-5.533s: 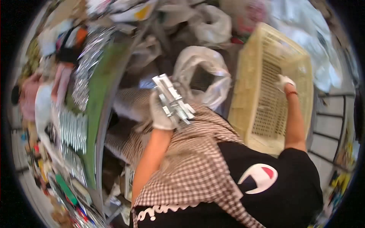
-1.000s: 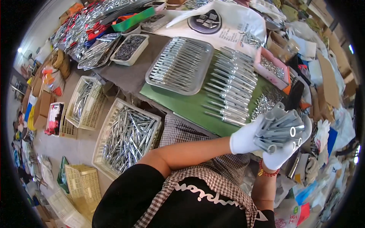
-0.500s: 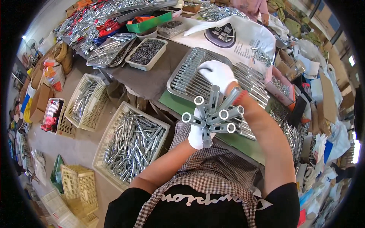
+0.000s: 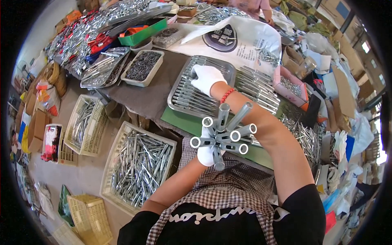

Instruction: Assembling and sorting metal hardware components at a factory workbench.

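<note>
My left hand [image 4: 206,157], in a white glove, grips a bundle of several slotted metal tubes [image 4: 220,134] in front of my apron. The tubes fan outward, and their round open ends face up. My right hand [image 4: 207,78], also gloved, reaches over a metal tray [image 4: 231,69] on the table. Its fingers are curled down among the rows of slim metal rods [image 4: 196,98] lying in that tray; whatever the fingertips pinch is hidden. More long metal rods [image 4: 259,87] lie side by side just right of the tray.
A pale tub of dark small parts [image 4: 143,67] stands left of the tray. Crates of metal pieces [image 4: 141,163] sit on the floor at my left. A pink box [image 4: 290,85] and a pile of metal parts [image 4: 304,136] are at right. Another person [image 4: 253,6] stands across the table.
My right hand has moved left and farther out over the tray, and its fingers curl more. My left hand keeps its hold on the tubes. The whole view has shifted slightly.
</note>
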`<state>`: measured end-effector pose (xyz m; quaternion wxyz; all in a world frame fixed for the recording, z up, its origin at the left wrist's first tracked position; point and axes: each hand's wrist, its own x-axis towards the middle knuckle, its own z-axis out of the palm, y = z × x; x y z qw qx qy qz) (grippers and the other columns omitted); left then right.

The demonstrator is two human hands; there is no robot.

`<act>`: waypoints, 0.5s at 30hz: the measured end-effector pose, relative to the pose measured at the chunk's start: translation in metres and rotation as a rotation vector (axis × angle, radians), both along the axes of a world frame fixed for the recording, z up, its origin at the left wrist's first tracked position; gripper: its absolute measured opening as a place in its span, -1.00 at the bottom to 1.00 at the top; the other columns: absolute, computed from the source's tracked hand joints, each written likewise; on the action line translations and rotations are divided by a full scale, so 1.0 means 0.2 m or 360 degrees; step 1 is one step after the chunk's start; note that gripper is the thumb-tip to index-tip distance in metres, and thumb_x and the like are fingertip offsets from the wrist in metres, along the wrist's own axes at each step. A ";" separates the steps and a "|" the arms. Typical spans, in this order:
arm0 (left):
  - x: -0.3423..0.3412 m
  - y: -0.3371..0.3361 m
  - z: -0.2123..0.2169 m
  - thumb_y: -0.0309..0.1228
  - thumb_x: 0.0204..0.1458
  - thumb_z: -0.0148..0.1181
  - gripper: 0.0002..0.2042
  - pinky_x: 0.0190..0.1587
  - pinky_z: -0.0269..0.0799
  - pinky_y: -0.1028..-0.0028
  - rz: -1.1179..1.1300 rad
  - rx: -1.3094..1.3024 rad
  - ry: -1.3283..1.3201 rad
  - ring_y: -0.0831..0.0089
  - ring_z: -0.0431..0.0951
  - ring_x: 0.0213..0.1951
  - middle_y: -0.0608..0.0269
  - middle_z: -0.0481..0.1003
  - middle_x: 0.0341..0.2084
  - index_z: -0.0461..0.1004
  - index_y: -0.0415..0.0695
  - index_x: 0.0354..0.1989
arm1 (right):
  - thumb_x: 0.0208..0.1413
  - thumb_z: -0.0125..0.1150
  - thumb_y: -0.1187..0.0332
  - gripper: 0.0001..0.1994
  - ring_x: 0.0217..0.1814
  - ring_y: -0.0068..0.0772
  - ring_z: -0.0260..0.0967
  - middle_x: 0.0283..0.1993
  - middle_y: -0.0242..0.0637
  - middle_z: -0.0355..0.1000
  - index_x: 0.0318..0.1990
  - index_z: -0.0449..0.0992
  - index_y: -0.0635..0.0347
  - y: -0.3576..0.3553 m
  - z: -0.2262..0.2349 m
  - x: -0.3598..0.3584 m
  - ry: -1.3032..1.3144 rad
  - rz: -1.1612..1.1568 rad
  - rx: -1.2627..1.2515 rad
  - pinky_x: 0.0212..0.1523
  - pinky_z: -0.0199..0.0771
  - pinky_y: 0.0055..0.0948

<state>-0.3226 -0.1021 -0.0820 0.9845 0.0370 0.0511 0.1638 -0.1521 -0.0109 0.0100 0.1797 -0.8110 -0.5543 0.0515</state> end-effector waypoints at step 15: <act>-0.03 0.05 -0.03 -0.41 0.13 0.03 -0.89 -0.21 0.44 0.42 0.0198 0.0359 -0.0048 0.42 0.46 -0.27 0.25 0.42 -0.33 0.38 -0.10 -0.21 | 0.06 0.00 0.54 -0.56 -0.20 -0.54 0.41 -0.17 -0.30 0.42 0.15 0.30 0.41 -0.89 0.60 0.02 0.1398 -0.0022 0.1512 -0.23 0.49 -0.54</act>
